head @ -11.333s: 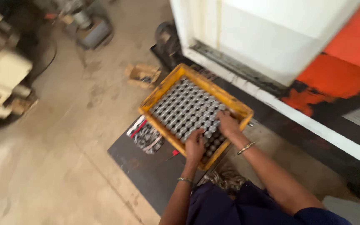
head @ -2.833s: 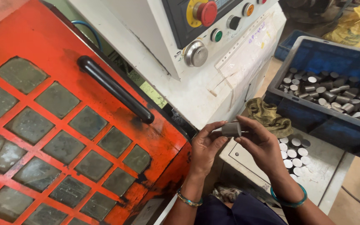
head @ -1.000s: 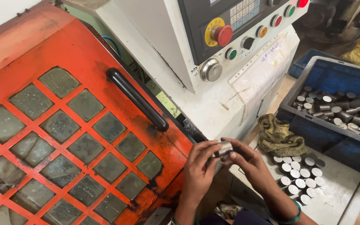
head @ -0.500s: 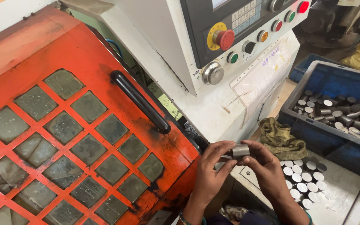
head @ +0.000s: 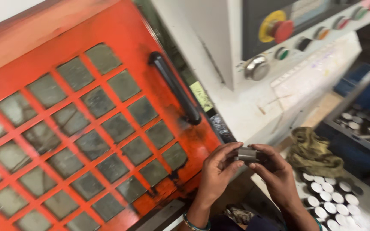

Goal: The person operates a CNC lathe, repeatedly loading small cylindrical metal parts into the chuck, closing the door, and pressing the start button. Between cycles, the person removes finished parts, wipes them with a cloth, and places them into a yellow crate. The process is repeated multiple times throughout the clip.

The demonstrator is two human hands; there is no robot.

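both hands meet in front of the orange mesh door [head: 86, 128], the left hand [head: 217, 171] and right hand [head: 275, 175] each with its grip pinching one end of a short grey metal cylinder [head: 247, 154] held level between them, just right of the door's lower corner. a black door handle [head: 174, 87] sits above, a crumpled olive rag [head: 313, 149] lies to the right, and upright metal cylinders [head: 326, 201] stand on the surface [head: 367, 220] below it.

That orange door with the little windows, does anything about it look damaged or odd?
The orange door looks worn: dark chipped patches near its lower right corner, and its panes are cloudy and grimy. A rag lies crumpled by the cut metal pieces. Both hands, left and right, hold a small metal cylinder. Nothing looks spilled.
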